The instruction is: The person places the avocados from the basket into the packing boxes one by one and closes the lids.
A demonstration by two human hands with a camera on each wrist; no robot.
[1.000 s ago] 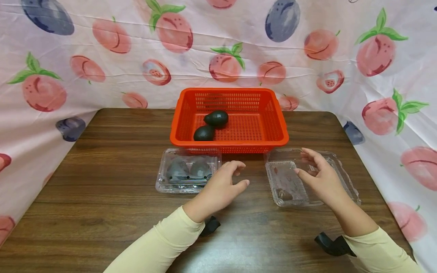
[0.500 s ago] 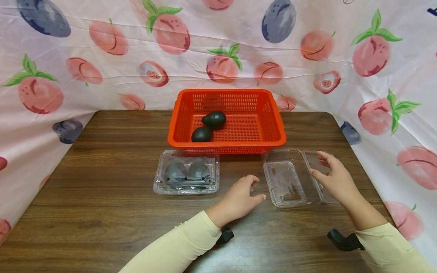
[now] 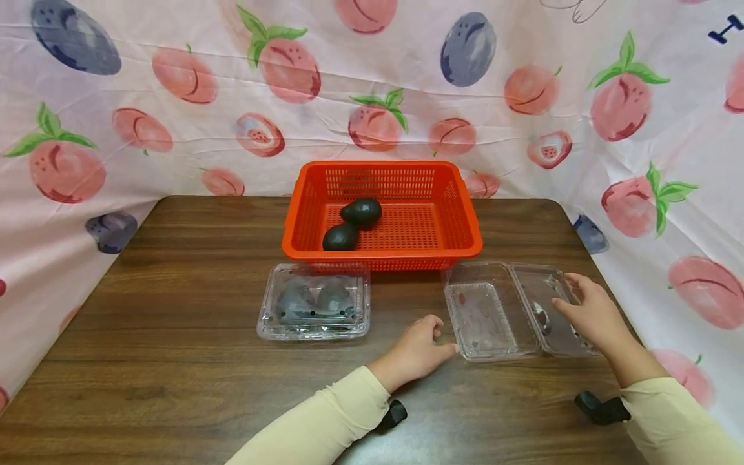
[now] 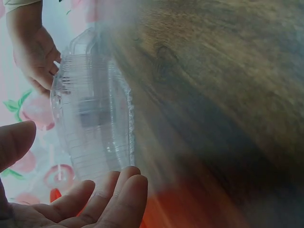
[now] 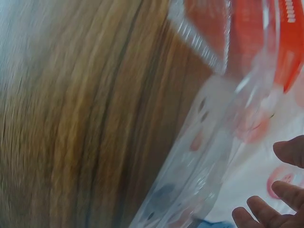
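A clear plastic clamshell container (image 3: pixel 485 320) lies unfolded on the table, its lid (image 3: pixel 537 294) spread out to the right. My left hand (image 3: pixel 415 352) is at the tray's near left corner, fingers loosely bent and nothing in its grasp. In the left wrist view, the left fingertips (image 4: pixel 130 190) overlap the container's end. At the lid's right side, my right hand (image 3: pixel 595 316) has its thumb and fingers spread apart. The right wrist view shows those fingers (image 5: pixel 263 209) beside the clear plastic, holding nothing.
A closed clear clamshell (image 3: pixel 314 326) with two dark avocados inside stands to the left. Behind both containers is a red plastic basket (image 3: pixel 382 256) holding two avocados (image 3: pixel 361 213). A fruit-print cloth (image 3: pixel 232 64) hangs around the back and sides of the wooden table (image 3: pixel 145 336).
My left hand has moved right, from beside the closed clamshell to the unfolded one's near left corner. My right hand has shifted right to the lid's outer side, and the lid's outline has changed.
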